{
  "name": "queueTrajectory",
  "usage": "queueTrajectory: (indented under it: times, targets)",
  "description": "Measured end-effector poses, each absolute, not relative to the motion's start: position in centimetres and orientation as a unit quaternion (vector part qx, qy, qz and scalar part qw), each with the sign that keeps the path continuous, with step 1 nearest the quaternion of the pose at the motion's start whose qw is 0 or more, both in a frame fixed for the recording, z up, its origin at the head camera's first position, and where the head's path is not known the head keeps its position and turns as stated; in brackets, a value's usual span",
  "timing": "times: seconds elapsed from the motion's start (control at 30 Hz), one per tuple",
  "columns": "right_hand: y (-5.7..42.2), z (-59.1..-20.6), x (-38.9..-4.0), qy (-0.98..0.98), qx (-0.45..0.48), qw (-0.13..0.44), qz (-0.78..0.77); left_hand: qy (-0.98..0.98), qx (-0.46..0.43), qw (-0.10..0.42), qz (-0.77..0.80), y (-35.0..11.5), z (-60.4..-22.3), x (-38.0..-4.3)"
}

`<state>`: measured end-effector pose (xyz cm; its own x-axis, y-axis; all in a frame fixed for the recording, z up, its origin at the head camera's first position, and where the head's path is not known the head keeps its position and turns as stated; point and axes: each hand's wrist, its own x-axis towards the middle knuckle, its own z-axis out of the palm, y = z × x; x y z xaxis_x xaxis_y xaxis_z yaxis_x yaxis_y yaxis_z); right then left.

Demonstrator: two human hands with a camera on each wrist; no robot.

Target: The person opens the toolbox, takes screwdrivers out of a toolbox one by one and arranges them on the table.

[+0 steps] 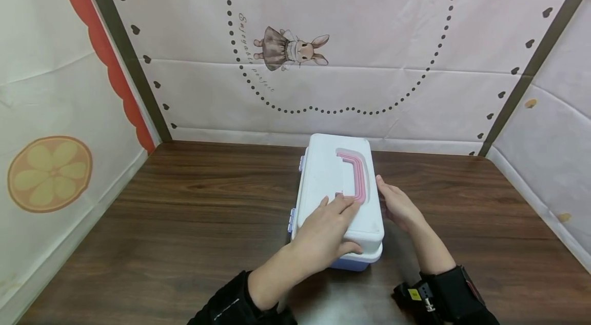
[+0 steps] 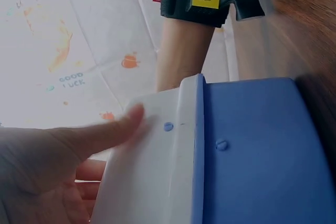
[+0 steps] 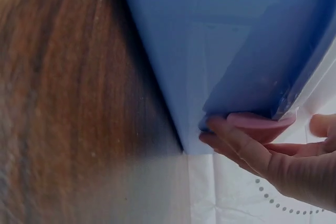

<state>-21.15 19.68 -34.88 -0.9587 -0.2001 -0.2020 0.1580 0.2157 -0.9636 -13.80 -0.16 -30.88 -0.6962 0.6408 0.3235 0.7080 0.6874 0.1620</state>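
Observation:
A storage box with a white lid [image 1: 330, 161], a blue body [image 2: 257, 145] and a pink carry handle [image 1: 358, 176] stands on the wooden table, its lid down. On top of that lid lies my left hand [image 1: 325, 232], fingers stretched toward the handle and thumb near the front edge. My right hand [image 1: 401, 204] is at the box's right side. In the right wrist view, the fingertips [image 3: 231, 135] touch a pink latch [image 3: 260, 124] on that side, with the thumb apart from them. The head view hides this latch. What the box contains is hidden.
Two purple hinges [image 1: 292, 220] run along the box's left side. Behind the box rises a white printed cloth wall [image 1: 369, 84], with further cloth walls at left and right. The brown wooden table [image 1: 208, 212] extends to both sides.

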Motion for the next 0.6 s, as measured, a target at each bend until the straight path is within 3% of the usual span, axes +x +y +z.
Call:
queueTrajectory:
  times: [0.6]
  targets:
    - [21.1,-35.6,-21.4,0.742,0.003,0.178,-0.647,-0.903,-0.365,0.140,-0.177,0.2,-31.1,-13.5]
